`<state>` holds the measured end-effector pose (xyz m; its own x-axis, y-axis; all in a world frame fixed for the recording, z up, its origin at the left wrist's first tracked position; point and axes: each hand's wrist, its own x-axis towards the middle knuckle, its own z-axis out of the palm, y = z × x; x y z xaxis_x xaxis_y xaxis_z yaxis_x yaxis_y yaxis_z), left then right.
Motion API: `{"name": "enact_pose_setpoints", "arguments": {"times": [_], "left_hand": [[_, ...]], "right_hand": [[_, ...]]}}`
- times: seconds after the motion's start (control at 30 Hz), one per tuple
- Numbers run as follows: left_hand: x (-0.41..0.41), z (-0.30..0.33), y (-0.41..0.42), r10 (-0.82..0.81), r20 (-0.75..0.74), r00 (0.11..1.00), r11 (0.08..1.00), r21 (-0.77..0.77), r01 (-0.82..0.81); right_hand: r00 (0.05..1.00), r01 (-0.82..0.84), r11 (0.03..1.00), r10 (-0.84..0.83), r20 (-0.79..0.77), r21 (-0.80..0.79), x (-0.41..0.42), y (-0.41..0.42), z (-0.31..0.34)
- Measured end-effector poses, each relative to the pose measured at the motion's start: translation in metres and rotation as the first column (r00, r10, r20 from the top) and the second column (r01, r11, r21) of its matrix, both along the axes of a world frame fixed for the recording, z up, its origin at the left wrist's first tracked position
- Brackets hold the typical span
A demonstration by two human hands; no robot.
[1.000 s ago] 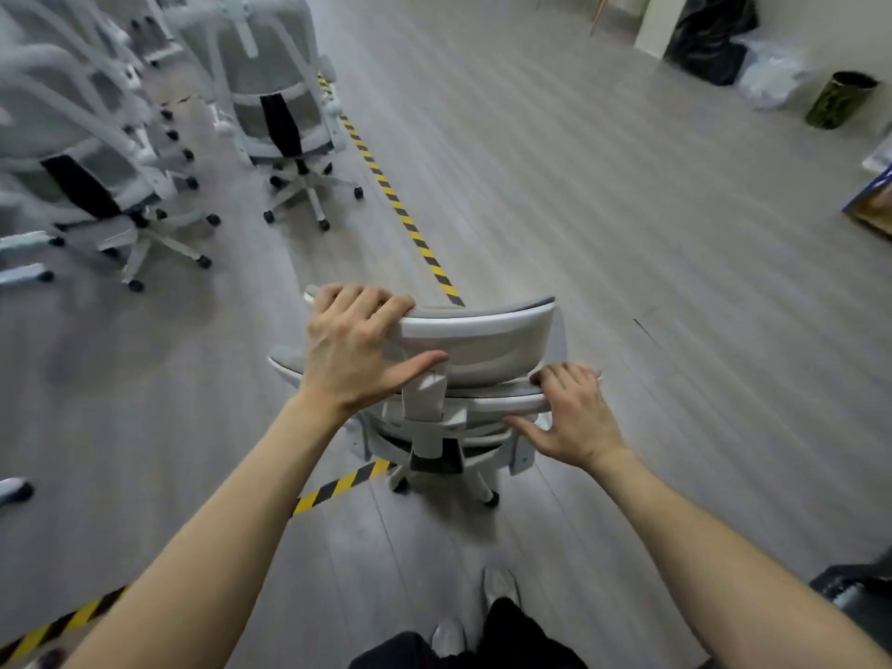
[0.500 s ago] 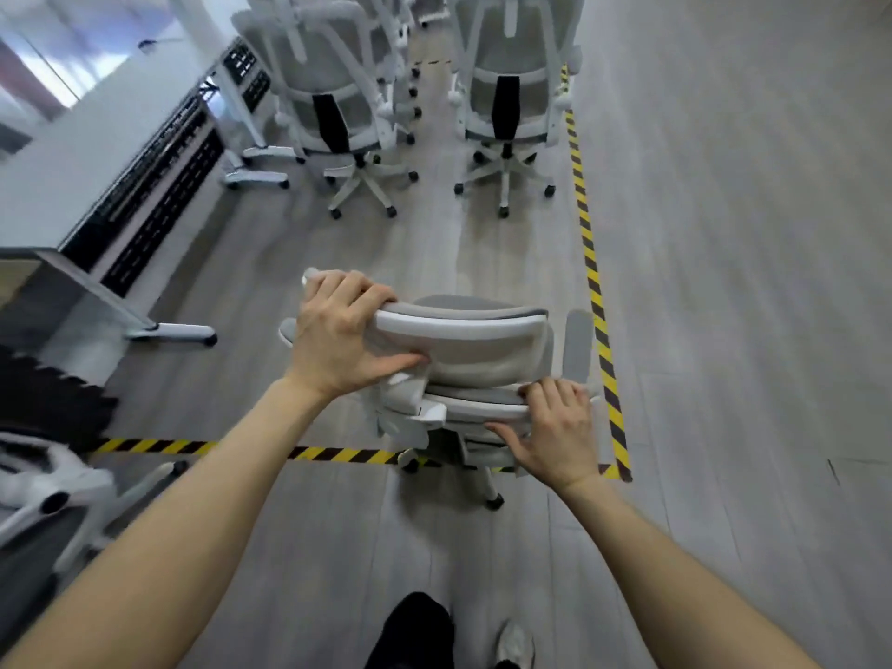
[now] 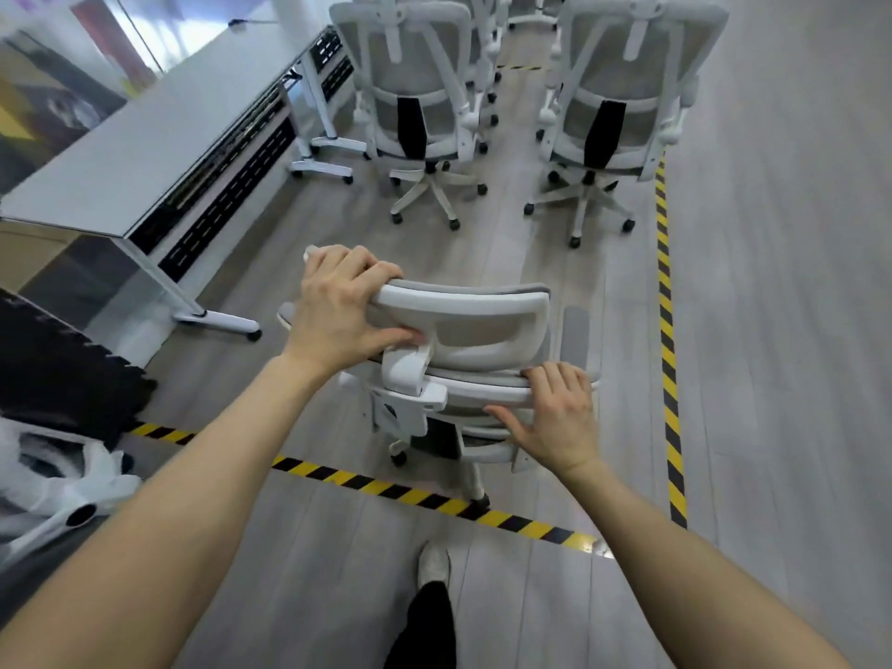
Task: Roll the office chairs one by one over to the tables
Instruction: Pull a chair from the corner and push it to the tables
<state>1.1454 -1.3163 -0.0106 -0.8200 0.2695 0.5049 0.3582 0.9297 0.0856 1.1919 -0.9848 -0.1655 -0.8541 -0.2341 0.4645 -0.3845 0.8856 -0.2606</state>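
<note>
Floor (image 3: 772,330) of pale grey wood-look planks carries everything here. A long white tabletop (image 3: 145,156) on white metal legs with a black perforated panel stands to the left of the held chair (image 3: 463,359). Two parked chairs (image 3: 420,103) with grey mesh backs, white plastic frames and five-spoke wheeled bases stand beyond the held chair. The held chair, same grey mesh and white frame, sits in the middle of the floor, just past the yellow-black striped tape (image 3: 434,499); one caster touches the tape. The left hand (image 3: 338,311) grips the curved headrest from above, fingers curled over its edge. The right hand (image 3: 555,417) holds the top rim of the backrest, fingers over it, thumb spread below.
</note>
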Motion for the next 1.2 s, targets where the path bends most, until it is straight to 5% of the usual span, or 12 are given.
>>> {"name": "enact_pose_setpoints", "arguments": {"times": [0.3,0.57,1.2], "left_hand": [[-0.121,-0.002,-0.082,0.041,0.012,0.999,0.999,0.016,-0.041],[-0.228,0.019,-0.125,0.182,0.182,0.966,0.982,0.006,-0.187],[-0.430,0.012,-0.207,0.287,0.191,0.939,0.953,0.043,-0.301]], "right_hand": [[0.996,0.019,0.998,-0.023,0.092,0.053,-0.128,-0.087,0.013],[0.961,-0.063,0.992,0.031,0.275,0.111,-0.246,-0.148,0.037],[0.976,-0.219,0.974,0.217,0.038,0.063,-0.480,-0.217,0.008]]}}
